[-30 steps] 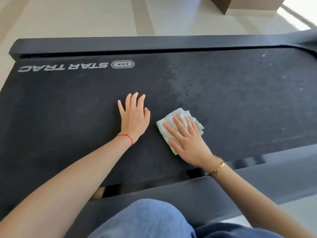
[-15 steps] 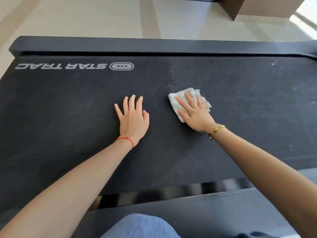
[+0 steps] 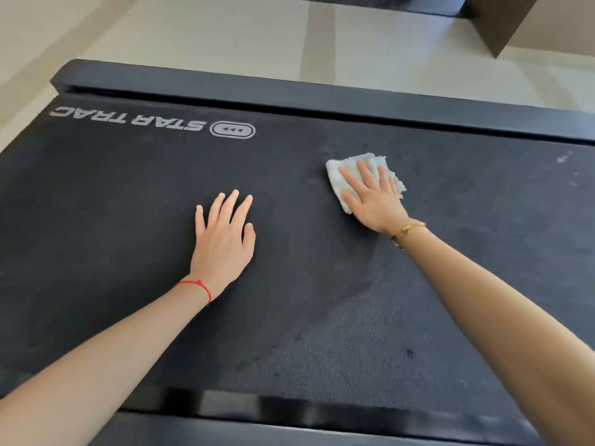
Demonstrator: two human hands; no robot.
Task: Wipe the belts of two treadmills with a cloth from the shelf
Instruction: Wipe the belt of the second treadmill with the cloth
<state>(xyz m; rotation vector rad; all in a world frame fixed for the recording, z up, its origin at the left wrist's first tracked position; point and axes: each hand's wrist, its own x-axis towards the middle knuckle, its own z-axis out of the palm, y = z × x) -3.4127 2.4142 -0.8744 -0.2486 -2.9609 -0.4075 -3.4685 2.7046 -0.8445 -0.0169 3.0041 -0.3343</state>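
Note:
A black treadmill belt (image 3: pixel 128 220) with a STAR TRAC logo fills most of the head view. A folded white cloth (image 3: pixel 338 178) lies on the belt's far right half. My right hand (image 3: pixel 370 194) presses flat on the cloth with straight, spread fingers. My left hand (image 3: pixel 222 239) rests flat on the bare belt to the left of the cloth, fingers straight, holding nothing. A darker wiped streak runs from the cloth back towards me.
The treadmill's dark side rail (image 3: pixel 322 98) runs along the far edge, another rail (image 3: pixel 289 413) along the near edge. Beyond lies pale tiled floor (image 3: pixel 225 37). A brown box-like object (image 3: pixel 502 24) stands at the top right. White specks (image 3: pixel 563 157) dot the belt's right end.
My right hand has pushed the cloth away from me across the belt, towards the far rail. My left hand has stayed flat in place.

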